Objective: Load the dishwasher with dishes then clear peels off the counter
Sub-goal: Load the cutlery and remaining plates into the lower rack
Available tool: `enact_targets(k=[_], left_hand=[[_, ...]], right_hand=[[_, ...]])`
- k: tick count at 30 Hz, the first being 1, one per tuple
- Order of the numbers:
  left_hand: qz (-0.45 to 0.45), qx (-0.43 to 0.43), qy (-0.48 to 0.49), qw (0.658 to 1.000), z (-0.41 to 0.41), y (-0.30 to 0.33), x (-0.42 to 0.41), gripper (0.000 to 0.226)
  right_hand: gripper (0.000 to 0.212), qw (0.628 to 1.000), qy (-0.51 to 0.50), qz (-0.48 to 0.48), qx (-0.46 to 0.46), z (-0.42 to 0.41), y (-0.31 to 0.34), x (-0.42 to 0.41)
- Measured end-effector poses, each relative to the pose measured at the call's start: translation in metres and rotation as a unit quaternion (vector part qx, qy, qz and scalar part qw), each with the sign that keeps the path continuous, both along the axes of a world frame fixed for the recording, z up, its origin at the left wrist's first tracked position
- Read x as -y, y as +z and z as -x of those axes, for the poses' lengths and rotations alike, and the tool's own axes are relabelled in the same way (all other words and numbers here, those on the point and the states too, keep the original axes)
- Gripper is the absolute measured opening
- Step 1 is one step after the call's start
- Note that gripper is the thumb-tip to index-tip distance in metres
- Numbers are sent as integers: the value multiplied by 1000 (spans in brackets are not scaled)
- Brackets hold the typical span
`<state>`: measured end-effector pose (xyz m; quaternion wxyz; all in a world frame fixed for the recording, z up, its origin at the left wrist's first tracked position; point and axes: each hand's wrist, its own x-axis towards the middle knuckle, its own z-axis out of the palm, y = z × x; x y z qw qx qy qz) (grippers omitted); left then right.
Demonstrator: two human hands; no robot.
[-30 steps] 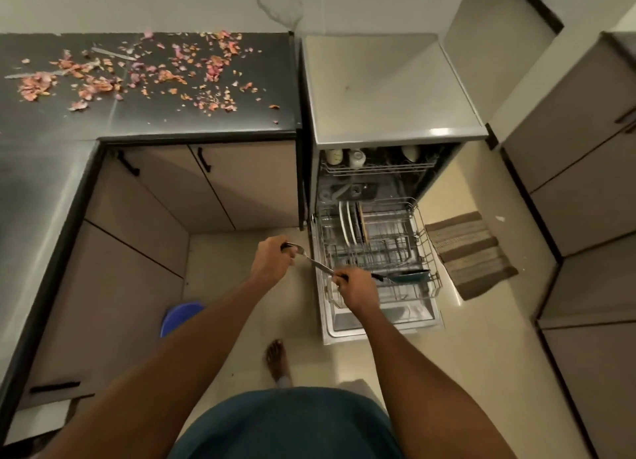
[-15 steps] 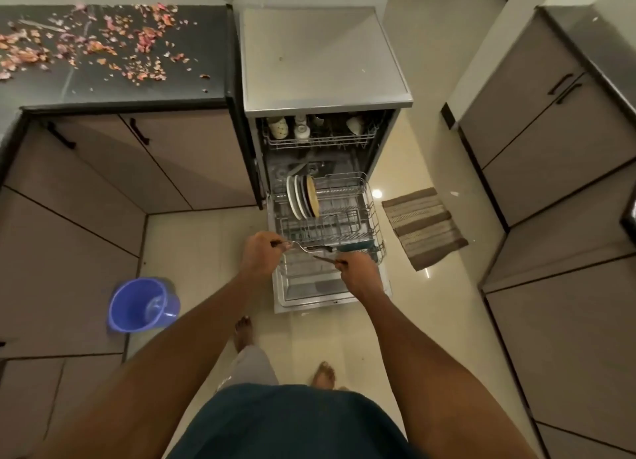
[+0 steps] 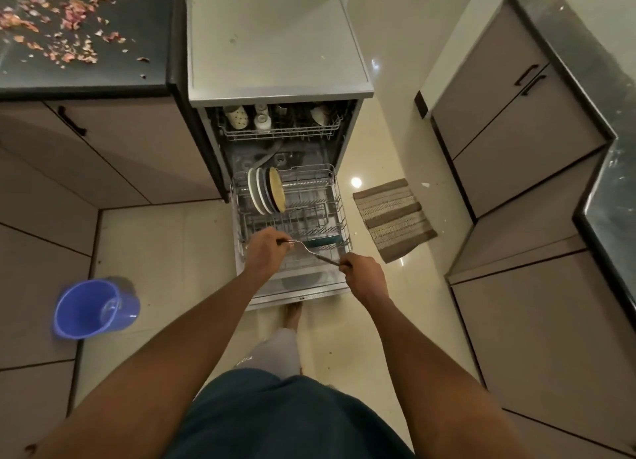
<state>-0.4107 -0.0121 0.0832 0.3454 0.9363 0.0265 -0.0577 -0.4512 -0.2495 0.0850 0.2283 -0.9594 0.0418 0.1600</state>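
The dishwasher (image 3: 275, 45) stands open with its lower rack (image 3: 340, 210) pulled out. Several plates (image 3: 265, 190) stand upright at the rack's far left. A teal-bladed utensil (image 3: 323, 241) lies at the rack's near edge. My right hand (image 3: 363, 274) pinches the handle of a metal fork (image 3: 311, 250) held over the front of the rack. My left hand (image 3: 266, 252) is curled round a dark-handled utensil (image 3: 280, 241), its tip next to the fork's head. Reddish peels (image 3: 72, 17) are scattered on the dark counter (image 3: 103, 76) at the upper left.
Cups sit in the upper rack (image 3: 278, 131). A blue bucket (image 3: 93, 309) stands on the floor to the left, and a striped mat (image 3: 392, 217) lies right of the dishwasher. Cabinets line both sides. My legs stand just before the open door.
The view has shifted right and closer to the dishwasher. My right hand has let go of the teal-bladed utensil, which now lies in the rack, and holds the fork's handle instead.
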Motion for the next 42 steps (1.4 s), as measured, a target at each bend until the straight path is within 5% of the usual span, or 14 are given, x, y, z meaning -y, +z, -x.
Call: enact_targets(k=[24,35,42], left_hand=[[-80,-77,-131,985,-208,-60,59,13],[-78,-109,-54,989,-194,-141,77,11],[-94,-92,-3,991,-204,-217,85,12]], right_hand=[[14,999,-12,-47,-10,-210,-75,78],[21,992,74,-69,-81,-241,-164,101],[9,985,128,-50,-109,-284,-236,105]])
